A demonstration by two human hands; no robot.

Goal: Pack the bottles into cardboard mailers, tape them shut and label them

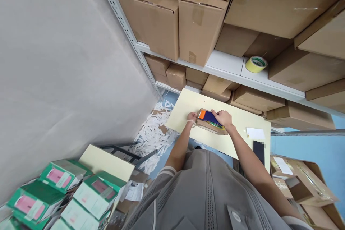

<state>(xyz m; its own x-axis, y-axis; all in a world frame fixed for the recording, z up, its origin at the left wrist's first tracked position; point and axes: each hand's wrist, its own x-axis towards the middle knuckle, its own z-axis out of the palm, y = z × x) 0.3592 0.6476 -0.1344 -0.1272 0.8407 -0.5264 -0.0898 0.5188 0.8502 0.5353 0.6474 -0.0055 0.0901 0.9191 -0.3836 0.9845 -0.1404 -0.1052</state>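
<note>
Cardboard box (211,128), near frame centre; right hand (223,118) grips blue-orange dispenser (208,116) over it; left hand (192,116) alongside, grip unclear; seemingly taping; next calls for steadiness.

The light is bright and soft, the edges stretched.

Box (211,128) — matt cardboard; tabletop (183,108) — smooth, matt.

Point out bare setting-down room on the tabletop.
Cream rectangular tabletop: bare at its far-left corner, beyond the left hand, and between the right hand and the white rectangular card. Crowded: the middle, under the brown cardboard box, and right end, with the card and black flat object.
</note>
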